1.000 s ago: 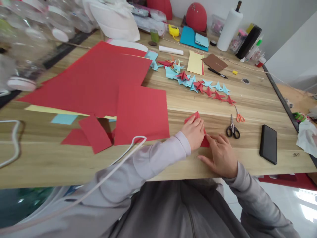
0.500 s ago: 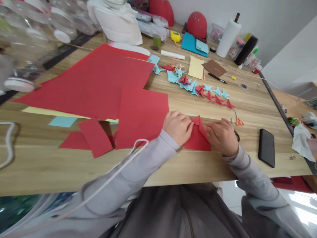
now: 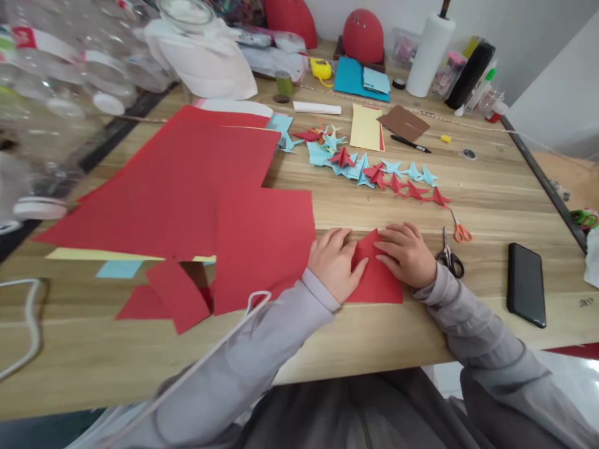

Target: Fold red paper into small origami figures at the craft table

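A small folded piece of red paper (image 3: 377, 284) lies on the table in front of me, its peak pointing away. My left hand (image 3: 334, 262) grips its left side, thumb on the paper and index finger near the top fold. From the other side, the fingers of my right hand (image 3: 405, 252) are bent over the right slanted edge and hold it. My fingers hide part of the folds. Left of it, close to my left hand, is a large red sheet (image 3: 266, 243). Black-handled scissors (image 3: 452, 259) lie just right of my right hand.
Folded red and blue paper stars (image 3: 393, 178) trail across the middle. Orange-handled scissors (image 3: 461, 231) and a phone (image 3: 526, 284) lie to the right. More red sheets (image 3: 178, 181) and red scraps (image 3: 180, 296) spread left; plastic bottles (image 3: 51, 112) crowd the far left. A white cable (image 3: 201, 358) crosses my left sleeve.
My right hand has moved left onto the paper's edge, and its fingers have straightened. My left thumb has come onto the paper. The right flap's open fold no longer shows. The view has shifted.
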`<action>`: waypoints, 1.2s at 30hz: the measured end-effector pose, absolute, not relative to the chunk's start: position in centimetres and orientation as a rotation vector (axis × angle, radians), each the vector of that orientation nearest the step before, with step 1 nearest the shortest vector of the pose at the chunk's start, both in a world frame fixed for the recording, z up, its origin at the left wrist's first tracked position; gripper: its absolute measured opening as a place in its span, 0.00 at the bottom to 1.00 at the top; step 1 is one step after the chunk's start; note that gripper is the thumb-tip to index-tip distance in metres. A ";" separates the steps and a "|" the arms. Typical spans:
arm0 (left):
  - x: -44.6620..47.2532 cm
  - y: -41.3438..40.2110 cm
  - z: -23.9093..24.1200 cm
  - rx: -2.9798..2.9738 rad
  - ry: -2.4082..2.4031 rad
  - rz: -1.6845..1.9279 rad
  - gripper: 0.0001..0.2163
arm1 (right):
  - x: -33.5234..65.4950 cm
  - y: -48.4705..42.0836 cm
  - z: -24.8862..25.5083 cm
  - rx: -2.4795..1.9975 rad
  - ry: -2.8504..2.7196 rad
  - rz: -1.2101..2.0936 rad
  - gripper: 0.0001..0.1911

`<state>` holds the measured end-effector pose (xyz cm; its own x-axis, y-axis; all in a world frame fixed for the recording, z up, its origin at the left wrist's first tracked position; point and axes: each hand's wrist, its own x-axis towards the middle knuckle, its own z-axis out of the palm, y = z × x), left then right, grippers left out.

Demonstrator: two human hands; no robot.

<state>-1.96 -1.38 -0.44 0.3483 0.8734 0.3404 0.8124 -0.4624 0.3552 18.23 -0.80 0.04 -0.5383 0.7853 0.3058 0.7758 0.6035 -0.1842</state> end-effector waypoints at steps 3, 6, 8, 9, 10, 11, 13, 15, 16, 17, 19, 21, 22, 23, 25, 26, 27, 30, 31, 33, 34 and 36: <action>-2.0 -1.5 -0.6 2.429 1.506 0.857 0.13 | 17.8 -0.8 0.1 -1.268 -2.491 0.024 0.13; -2.0 -1.6 -0.6 2.412 1.329 0.957 0.13 | 17.4 -0.8 0.1 -1.269 -2.500 0.023 0.13; -2.0 -1.7 -0.5 2.467 1.202 0.944 0.13 | 17.4 -0.8 0.0 -1.236 -2.507 0.032 0.13; -2.0 -1.7 -0.4 2.505 1.158 0.925 0.14 | 17.4 -0.7 0.0 -1.220 -2.507 0.041 0.13; -2.0 -1.6 -0.4 2.538 1.131 0.904 0.14 | 17.4 -0.7 -0.1 -1.211 -2.503 0.053 0.13; -2.0 -1.6 -0.4 2.563 1.119 0.886 0.14 | 17.5 -0.6 -0.2 -1.209 -2.499 0.068 0.13; -2.0 -1.5 -0.5 2.587 1.114 0.861 0.14 | 17.6 -0.3 -0.4 -1.216 -2.491 0.102 0.14; -2.1 -1.3 -0.6 2.598 1.104 0.841 0.14 | 17.8 0.0 -0.5 -1.225 -2.489 0.123 0.14; -2.2 -1.2 -0.7 2.604 1.096 0.834 0.13 | 17.9 0.1 -0.4 -1.233 -2.485 0.121 0.14; -2.2 -1.1 -0.7 2.612 1.087 0.828 0.13 | 17.9 0.2 -0.4 -1.249 -2.487 0.115 0.14; -2.3 -0.9 -0.7 2.628 1.081 0.828 0.12 | 17.9 0.3 -0.2 -1.280 -2.506 0.081 0.15; -2.3 -0.8 -0.6 2.641 1.082 0.830 0.12 | 17.9 0.3 0.1 -1.300 -2.533 0.043 0.17; -2.3 -0.7 -0.6 2.646 1.083 0.821 0.12 | 17.9 0.3 0.2 -1.304 -2.547 0.023 0.17; -2.3 -0.6 -0.6 2.650 1.086 0.804 0.12 | 17.9 0.2 0.3 -1.308 -2.557 0.004 0.17; -2.4 -0.6 -0.5 2.656 1.080 0.753 0.13 | 17.9 0.2 0.4 -1.319 -2.569 -0.026 0.18; -2.4 -0.5 -0.5 2.660 1.072 0.727 0.14 | 17.8 0.2 0.4 -1.329 -2.570 -0.035 0.18; -2.4 -0.5 -0.5 2.665 1.060 0.704 0.15 | 17.8 0.2 0.5 -1.342 -2.571 -0.041 0.19; -2.4 -0.5 -0.6 2.681 1.036 0.656 0.16 | 17.9 0.2 0.5 -1.381 -2.582 -0.053 0.22; -2.4 -0.5 -0.7 2.686 1.037 0.646 0.16 | 17.9 0.2 0.5 -1.390 -2.588 -0.056 0.22; -2.4 -0.5 -0.7 2.698 1.047 0.633 0.16 | 18.0 0.1 0.4 -1.407 -2.593 -0.067 0.21; -2.4 -0.5 -0.7 2.706 1.056 0.630 0.16 | 18.0 0.1 0.4 -1.414 -2.591 -0.073 0.21; -2.3 -0.5 -0.8 2.722 1.075 0.627 0.16 | 18.1 0.1 0.3 -1.429 -2.587 -0.082 0.22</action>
<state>-2.32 -0.51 -0.75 0.6560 0.6808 0.3258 0.6190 -0.7323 0.2839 18.06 0.14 0.34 -0.5196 0.8335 0.1878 0.8438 0.5352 -0.0406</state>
